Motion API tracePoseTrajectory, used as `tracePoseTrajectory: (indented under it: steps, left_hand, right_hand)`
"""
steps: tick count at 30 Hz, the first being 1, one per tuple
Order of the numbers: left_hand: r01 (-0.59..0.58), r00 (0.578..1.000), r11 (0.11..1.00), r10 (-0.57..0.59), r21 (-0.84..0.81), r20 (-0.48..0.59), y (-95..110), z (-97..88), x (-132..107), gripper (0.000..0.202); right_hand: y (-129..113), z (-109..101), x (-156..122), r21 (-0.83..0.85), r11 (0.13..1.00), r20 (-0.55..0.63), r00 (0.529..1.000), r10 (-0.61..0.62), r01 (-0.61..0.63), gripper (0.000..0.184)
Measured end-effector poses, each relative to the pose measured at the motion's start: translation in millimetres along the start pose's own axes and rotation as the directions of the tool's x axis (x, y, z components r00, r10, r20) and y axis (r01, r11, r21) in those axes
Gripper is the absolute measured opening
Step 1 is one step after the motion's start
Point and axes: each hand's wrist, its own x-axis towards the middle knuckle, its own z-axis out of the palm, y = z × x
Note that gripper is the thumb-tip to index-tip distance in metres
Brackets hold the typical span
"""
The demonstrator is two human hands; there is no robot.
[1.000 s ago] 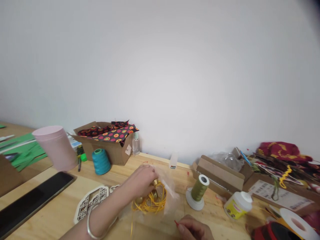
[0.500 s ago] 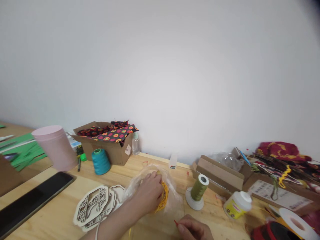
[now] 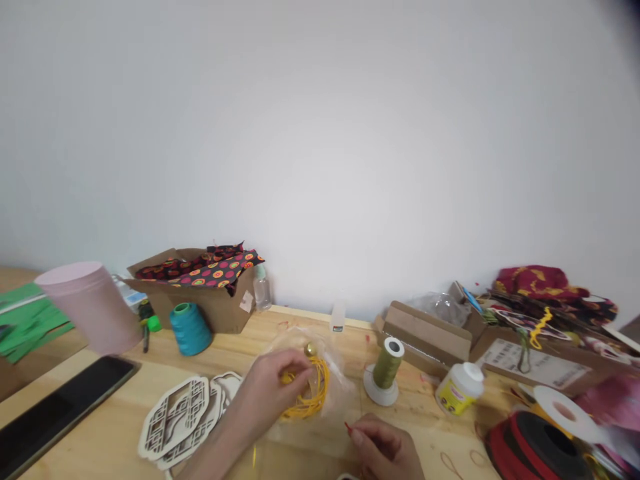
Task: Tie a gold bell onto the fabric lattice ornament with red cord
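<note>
My left hand [image 3: 276, 383] is over a coil of yellow cord [image 3: 316, 399] on a clear plastic bag [image 3: 340, 373]. Its thumb and index finger curve together in a pinch; whatever may be between the tips is too small to make out. Just beyond the fingertips lies a small gold bell [image 3: 310, 349]. At the front edge of the view, my right hand [image 3: 387, 450] pinches a thin red cord [image 3: 348, 427], its short end sticking out past the thumb. Pale wooden lattice cutouts [image 3: 175, 420] lie stacked to the left of my left forearm.
A teal thread cone [image 3: 190, 330], pink canister [image 3: 93, 307], phone [image 3: 65, 413] and fabric-filled box [image 3: 205, 307] stand left. To the right are an olive thread spool [image 3: 387, 367], glue bottle [image 3: 460, 388], open carton [image 3: 425, 337], red ribbon roll [image 3: 535, 447] and cluttered box [image 3: 540, 360].
My left hand has drawn back left off the yellow coil, uncovering it and the gold bell. My right hand still pinches the red cord. The view has shifted slightly right.
</note>
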Motion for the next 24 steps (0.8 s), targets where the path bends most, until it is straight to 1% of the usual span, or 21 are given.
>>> tracePoseTrajectory:
  steps: [1, 2, 3, 4, 5, 6, 7, 8, 9, 10, 12, 13, 15, 18, 19, 24]
  left_hand:
    - [0.068, 0.997, 0.989, -0.070, -0.135, -0.012, 1, 2.3, -7, 0.013]
    - [0.186, 0.978, 0.886, -0.209, -0.425, -0.010, 3, 6.5, -15, 0.010]
    - [0.267, 0.943, 0.695, -0.332, -0.667, 0.031, 5, 12.0, -22, 0.010]
    - [0.293, 0.910, 0.480, -0.404, -0.827, 0.088, 7, 18.2, -28, 0.011]
    - [0.317, 0.880, 0.281, -0.443, -0.906, 0.171, 10, 24.5, -33, 0.011]
    - [0.337, 0.856, 0.137, -0.456, -0.931, 0.243, 13, 30.3, -36, 0.010]
    - [0.357, 0.838, 0.032, -0.452, -0.933, 0.305, 16, 35.4, -38, 0.009]
    - [0.382, 0.822, -0.038, -0.444, -0.924, 0.358, 19, 39.6, -39, 0.009]
    - [0.400, 0.810, -0.080, -0.435, -0.913, 0.393, 21, 42.8, -39, 0.009]
    - [0.411, 0.805, -0.103, -0.426, -0.906, 0.414, 24, 45.4, -37, 0.009]
    - [0.427, 0.802, -0.112, -0.411, -0.897, 0.433, 27, 49.4, -34, 0.010]
    - [0.431, 0.809, -0.080, -0.406, -0.899, 0.424, 29, 51.4, -33, 0.012]
    - [0.421, 0.845, 0.053, -0.386, -0.906, 0.370, 30, 55.9, -32, 0.017]
    - [0.369, 0.907, 0.301, -0.324, -0.879, 0.270, 29, 62.9, -33, 0.027]
    - [0.353, 0.919, 0.355, -0.308, -0.866, 0.248, 28, 64.6, -33, 0.028]
    - [0.294, 0.944, 0.505, -0.284, -0.812, 0.165, 29, 65.8, -30, 0.021]
  right_hand:
    - [-2, 0, 0, -0.002, 1.000, 0.003, 1.000, -0.010, 0.010, 0.024]
    - [-5, 1, -1, -0.004, 1.000, 0.015, 1.000, -0.013, 0.013, 0.023]
    - [-7, 1, -1, -0.003, 1.000, 0.032, 0.999, -0.006, 0.006, 0.023]
    - [-9, 1, -2, 0.002, 1.000, 0.052, 0.999, 0.009, -0.009, 0.022]
    - [-10, 1, -2, 0.013, 0.999, 0.071, 0.997, 0.030, -0.031, 0.021]
    - [-12, 1, -3, 0.030, 0.998, 0.084, 0.995, 0.054, -0.057, 0.021]
    - [-13, 1, -4, 0.055, 0.995, 0.091, 0.993, 0.077, -0.082, 0.021]
    - [-13, 2, -4, 0.085, 0.991, 0.091, 0.991, 0.095, -0.103, 0.022]
    - [-14, 3, -5, 0.120, 0.985, 0.087, 0.990, 0.111, -0.121, 0.022]
    - [-15, 3, -5, 0.150, 0.979, 0.088, 0.988, 0.125, -0.137, 0.023]
    - [-16, 5, -7, 0.192, 0.969, 0.086, 0.987, 0.138, -0.153, 0.025]
    - [-17, 6, -7, 0.203, 0.967, 0.085, 0.987, 0.140, -0.154, 0.026]
    - [-19, 7, -9, 0.213, 0.964, 0.087, 0.986, 0.141, -0.156, 0.027]
    - [-21, 7, -10, 0.223, 0.962, 0.094, 0.986, 0.138, -0.156, 0.028]
    - [-21, 7, -11, 0.226, 0.962, 0.095, 0.986, 0.135, -0.154, 0.027]
    - [-25, 5, -11, 0.242, 0.961, 0.108, 0.988, 0.114, -0.137, 0.023]
